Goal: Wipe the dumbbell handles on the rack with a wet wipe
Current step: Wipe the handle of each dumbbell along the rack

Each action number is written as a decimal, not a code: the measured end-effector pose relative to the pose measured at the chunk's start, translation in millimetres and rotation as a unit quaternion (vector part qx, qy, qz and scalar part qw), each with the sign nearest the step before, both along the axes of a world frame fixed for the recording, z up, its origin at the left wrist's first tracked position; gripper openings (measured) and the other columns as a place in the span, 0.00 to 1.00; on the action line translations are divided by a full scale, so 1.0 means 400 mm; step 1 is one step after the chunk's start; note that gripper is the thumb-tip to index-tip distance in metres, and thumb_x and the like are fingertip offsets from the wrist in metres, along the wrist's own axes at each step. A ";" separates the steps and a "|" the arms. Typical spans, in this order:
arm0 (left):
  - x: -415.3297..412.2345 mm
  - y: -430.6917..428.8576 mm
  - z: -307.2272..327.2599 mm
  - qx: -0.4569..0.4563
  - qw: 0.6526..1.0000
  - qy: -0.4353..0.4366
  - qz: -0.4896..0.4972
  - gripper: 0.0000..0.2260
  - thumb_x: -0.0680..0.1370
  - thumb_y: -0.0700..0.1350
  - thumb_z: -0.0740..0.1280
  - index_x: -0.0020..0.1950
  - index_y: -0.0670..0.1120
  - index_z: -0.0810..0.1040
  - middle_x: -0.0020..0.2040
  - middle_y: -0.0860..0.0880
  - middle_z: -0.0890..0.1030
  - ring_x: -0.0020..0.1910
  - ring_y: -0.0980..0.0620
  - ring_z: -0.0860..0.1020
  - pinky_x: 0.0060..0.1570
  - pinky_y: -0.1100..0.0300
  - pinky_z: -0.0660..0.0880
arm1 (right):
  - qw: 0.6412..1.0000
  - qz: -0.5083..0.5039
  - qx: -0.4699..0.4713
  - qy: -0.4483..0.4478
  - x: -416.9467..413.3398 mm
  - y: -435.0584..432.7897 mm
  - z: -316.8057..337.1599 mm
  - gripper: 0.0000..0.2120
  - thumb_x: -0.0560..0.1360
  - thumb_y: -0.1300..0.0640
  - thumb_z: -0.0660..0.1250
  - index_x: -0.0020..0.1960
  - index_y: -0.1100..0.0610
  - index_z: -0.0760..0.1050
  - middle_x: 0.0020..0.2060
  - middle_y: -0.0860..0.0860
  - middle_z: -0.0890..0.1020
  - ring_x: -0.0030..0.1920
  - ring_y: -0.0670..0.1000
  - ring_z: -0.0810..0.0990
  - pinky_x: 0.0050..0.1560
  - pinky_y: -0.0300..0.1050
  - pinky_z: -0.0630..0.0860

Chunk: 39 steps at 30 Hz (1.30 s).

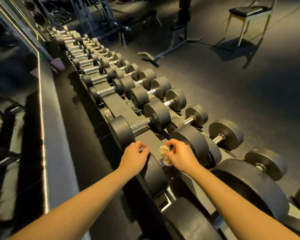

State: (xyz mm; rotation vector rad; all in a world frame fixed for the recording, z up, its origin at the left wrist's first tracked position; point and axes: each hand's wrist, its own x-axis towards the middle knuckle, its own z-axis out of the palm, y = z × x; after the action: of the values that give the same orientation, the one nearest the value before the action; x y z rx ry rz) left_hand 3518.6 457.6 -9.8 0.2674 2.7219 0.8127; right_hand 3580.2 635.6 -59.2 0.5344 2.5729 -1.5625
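The right hand [179,155] pinches a crumpled wet wipe [164,151] between thumb and curled fingers, at the mostly hidden handle of the nearest dumbbell [191,142]. The left hand [135,154] rests on that dumbbell's other head with its fingers curled; I cannot tell whether it grips anything. Just beyond this dumbbell, a knurled handle [140,123] lies bare on the rack [118,104].

Two hands, lower centre: left hand [134,155], right hand [179,154]. One wet wipe [164,152], lower centre. One rack [118,103]. Its dumbbells [157,113]: well over dozen; those toward upper left too blurred for exact count. One chair [249,13], upper right.
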 end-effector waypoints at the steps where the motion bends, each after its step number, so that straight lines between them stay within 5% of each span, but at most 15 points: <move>1: -0.001 0.012 -0.011 0.010 0.999 -0.031 0.033 0.13 0.84 0.54 0.63 0.60 0.49 0.80 0.57 0.51 0.80 0.56 0.51 0.77 0.58 0.53 0.73 | 1.000 0.018 0.024 0.000 -0.009 -0.013 -0.008 0.14 0.80 0.52 0.68 0.65 0.46 0.76 0.50 0.49 0.84 0.52 0.49 0.83 0.57 0.50 0.81; 9: 0.022 0.035 -0.061 -0.011 0.993 0.084 0.080 0.11 0.86 0.49 0.60 0.54 0.48 0.81 0.50 0.51 0.80 0.51 0.53 0.78 0.52 0.56 0.74 | 0.974 0.222 0.051 -0.005 -0.036 -0.050 -0.058 0.08 0.80 0.55 0.65 0.48 0.53 0.83 0.41 0.50 0.84 0.44 0.50 0.82 0.50 0.56 0.82; 12: 0.018 0.027 -0.067 -0.009 0.994 0.087 0.063 0.11 0.86 0.49 0.60 0.57 0.49 0.81 0.51 0.52 0.80 0.52 0.54 0.77 0.55 0.56 0.74 | 0.964 0.188 0.181 0.050 -0.034 -0.044 -0.064 0.10 0.82 0.53 0.62 0.49 0.54 0.81 0.46 0.51 0.81 0.47 0.53 0.80 0.51 0.52 0.79; 16: 0.017 0.022 -0.074 -0.018 0.994 0.093 0.052 0.11 0.86 0.49 0.59 0.59 0.50 0.80 0.53 0.55 0.80 0.54 0.56 0.76 0.55 0.58 0.72 | 0.973 0.070 0.215 0.047 -0.029 -0.016 -0.084 0.09 0.83 0.54 0.63 0.59 0.55 0.78 0.54 0.51 0.78 0.50 0.51 0.81 0.54 0.46 0.78; 19: 0.017 0.022 -0.077 -0.025 0.993 0.103 0.043 0.11 0.86 0.49 0.58 0.59 0.51 0.80 0.53 0.56 0.80 0.54 0.57 0.76 0.53 0.60 0.71 | 0.983 0.100 0.137 0.064 -0.004 -0.049 -0.088 0.10 0.84 0.54 0.61 0.57 0.53 0.80 0.50 0.49 0.78 0.48 0.49 0.79 0.49 0.42 0.74; 22: 0.019 0.024 -0.075 -0.027 0.992 0.113 0.043 0.11 0.86 0.48 0.59 0.59 0.50 0.80 0.52 0.55 0.80 0.53 0.56 0.77 0.53 0.60 0.72 | 0.984 0.129 0.095 0.083 0.031 -0.062 -0.091 0.11 0.83 0.53 0.63 0.60 0.51 0.82 0.53 0.48 0.81 0.52 0.50 0.79 0.56 0.45 0.76; 26: 0.015 0.025 -0.078 -0.038 0.992 0.113 0.039 0.11 0.86 0.48 0.59 0.59 0.49 0.81 0.52 0.55 0.80 0.52 0.56 0.76 0.47 0.65 0.69 | 0.993 -0.096 0.057 0.048 0.049 0.003 -0.114 0.11 0.83 0.53 0.63 0.61 0.54 0.80 0.52 0.49 0.83 0.52 0.48 0.82 0.58 0.46 0.80; 29: 0.016 0.027 -0.075 -0.041 0.991 0.119 0.039 0.11 0.86 0.48 0.59 0.58 0.49 0.81 0.51 0.55 0.79 0.50 0.57 0.76 0.45 0.68 0.67 | 0.977 -0.199 -0.078 0.016 0.061 -0.029 -0.098 0.08 0.82 0.57 0.63 0.50 0.52 0.81 0.41 0.47 0.83 0.42 0.46 0.83 0.49 0.50 0.84; 32: 0.018 0.028 -0.075 -0.037 0.991 0.122 0.037 0.10 0.85 0.48 0.59 0.57 0.50 0.80 0.50 0.55 0.79 0.50 0.57 0.76 0.46 0.64 0.69 | 0.981 -0.132 -0.144 0.003 0.072 -0.105 -0.097 0.10 0.79 0.56 0.67 0.40 0.47 0.77 0.31 0.44 0.79 0.35 0.44 0.79 0.40 0.49 0.81; 36: 0.016 0.029 -0.075 -0.046 0.990 0.128 0.034 0.10 0.85 0.48 0.59 0.55 0.49 0.80 0.49 0.53 0.80 0.49 0.54 0.77 0.48 0.59 0.73 | 0.993 -0.105 -0.052 0.002 0.063 -0.069 -0.103 0.04 0.81 0.56 0.64 0.50 0.49 0.77 0.41 0.45 0.81 0.43 0.44 0.80 0.47 0.44 0.79; 39: 0.017 0.031 -0.074 -0.047 0.990 0.131 0.029 0.11 0.85 0.47 0.59 0.56 0.48 0.81 0.50 0.52 0.80 0.49 0.54 0.77 0.48 0.59 0.73 | 0.990 -0.107 0.088 0.007 0.053 -0.003 -0.108 0.09 0.82 0.53 0.64 0.62 0.49 0.72 0.50 0.47 0.82 0.51 0.48 0.82 0.56 0.47 0.81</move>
State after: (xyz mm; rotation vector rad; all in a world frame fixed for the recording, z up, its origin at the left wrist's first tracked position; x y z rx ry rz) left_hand 3525.3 470.0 -39.2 0.2947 3.0176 0.7047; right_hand 3601.5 634.3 -102.5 0.8433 2.7591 -1.4057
